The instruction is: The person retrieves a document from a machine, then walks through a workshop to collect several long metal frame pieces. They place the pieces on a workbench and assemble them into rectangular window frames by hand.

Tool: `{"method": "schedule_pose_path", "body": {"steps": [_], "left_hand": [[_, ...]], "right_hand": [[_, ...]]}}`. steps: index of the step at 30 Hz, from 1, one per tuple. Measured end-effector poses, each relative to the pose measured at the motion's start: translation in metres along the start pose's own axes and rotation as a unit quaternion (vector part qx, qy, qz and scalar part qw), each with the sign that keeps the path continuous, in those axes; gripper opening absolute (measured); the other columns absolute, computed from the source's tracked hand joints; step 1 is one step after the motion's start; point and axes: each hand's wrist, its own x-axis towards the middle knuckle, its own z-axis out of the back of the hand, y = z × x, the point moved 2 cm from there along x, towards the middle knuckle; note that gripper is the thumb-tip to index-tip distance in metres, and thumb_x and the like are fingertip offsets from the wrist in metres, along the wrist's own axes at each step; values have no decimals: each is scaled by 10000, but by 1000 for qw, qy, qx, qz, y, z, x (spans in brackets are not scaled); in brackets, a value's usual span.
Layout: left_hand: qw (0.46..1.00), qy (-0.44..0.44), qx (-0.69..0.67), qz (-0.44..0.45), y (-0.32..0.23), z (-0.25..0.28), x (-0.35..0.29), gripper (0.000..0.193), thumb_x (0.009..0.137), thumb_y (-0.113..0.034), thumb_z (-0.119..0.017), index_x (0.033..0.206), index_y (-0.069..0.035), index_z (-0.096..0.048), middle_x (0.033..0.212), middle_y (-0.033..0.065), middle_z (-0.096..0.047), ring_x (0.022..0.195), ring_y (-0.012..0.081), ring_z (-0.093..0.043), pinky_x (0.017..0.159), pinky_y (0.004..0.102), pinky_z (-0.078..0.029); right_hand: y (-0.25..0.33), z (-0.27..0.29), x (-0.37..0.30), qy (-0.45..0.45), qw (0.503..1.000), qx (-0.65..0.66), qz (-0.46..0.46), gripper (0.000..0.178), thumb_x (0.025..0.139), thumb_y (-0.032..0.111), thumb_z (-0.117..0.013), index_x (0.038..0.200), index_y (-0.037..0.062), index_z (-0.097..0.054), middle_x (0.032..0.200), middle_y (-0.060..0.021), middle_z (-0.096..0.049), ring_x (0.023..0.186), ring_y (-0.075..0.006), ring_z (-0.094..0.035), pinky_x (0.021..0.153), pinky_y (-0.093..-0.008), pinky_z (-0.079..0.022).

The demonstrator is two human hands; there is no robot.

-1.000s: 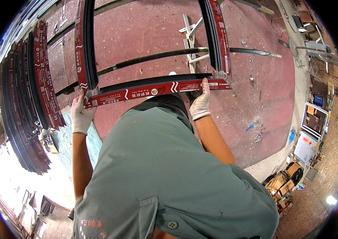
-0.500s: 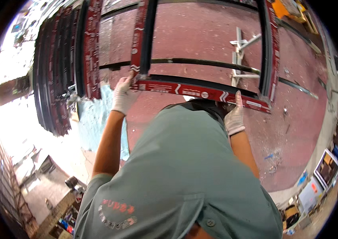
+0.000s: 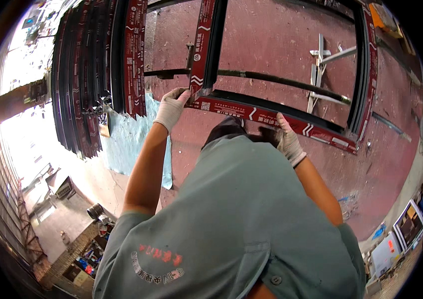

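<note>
A dark rectangular window frame [image 3: 266, 115] with red printed protective film on its faces spans the upper middle of the head view. Its near bar runs slantwise in front of me, and its far end goes out of the picture. My left hand [image 3: 171, 105], in a whitish glove, is closed round the near left corner. Farther right, my right hand [image 3: 289, 137], gloved too, grips the near bar from its near side, thumb or finger laid over the edge. The undersides of both grips are hidden.
Dark profiles with red film [image 3: 79, 79] stand in a row at left, beside a light blue sheet [image 3: 137, 144]. Under the frame runs a dark rail [image 3: 281, 85]; pale metal bars [image 3: 316, 74] lie on the reddish floor. Boxes and a white-rimmed panel [image 3: 411, 222] sit at lower right.
In the view, the frame and both hands sit farther right, and the near bar slants more. The surroundings have shifted right as well. Both hands keep their hold.
</note>
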Motion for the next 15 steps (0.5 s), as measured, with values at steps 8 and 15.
{"method": "schedule_pose_path", "body": {"steps": [8,15], "left_hand": [[977,177,-78,87,18,18,34,310,965,-244,-648,1132,11,-598,1005,52,-655,910,156,-637,833,323,-538],[929,260,-230,130,29,24,45,304,956,-223,-662,1166,-15,-593,1074,62,-647,993,191,-628,939,375,-520]], "right_hand": [[-45,-64,40,-125,970,81,192,539,912,448,-653,1261,55,-530,1171,-126,-623,1051,-277,-631,919,-452,-538],[-58,-56,55,-168,947,113,248,435,852,394,-747,1115,84,-591,986,-79,-664,859,-230,-689,740,-389,-611]]}}
